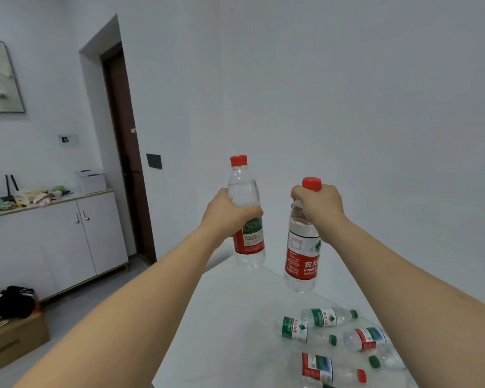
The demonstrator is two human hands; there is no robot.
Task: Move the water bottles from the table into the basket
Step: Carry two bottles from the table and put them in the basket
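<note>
Two red-capped water bottles are held upright above the far end of the white table [230, 317]. The left bottle [247, 219] is grasped round its middle by the left hand [227, 211]. The right bottle [301, 253] is gripped at its neck, just below the cap, by the right hand [318, 205]. Several more bottles [328, 316] are seen lying on their sides on the table, near the right forearm. The basket is not visible.
</note>
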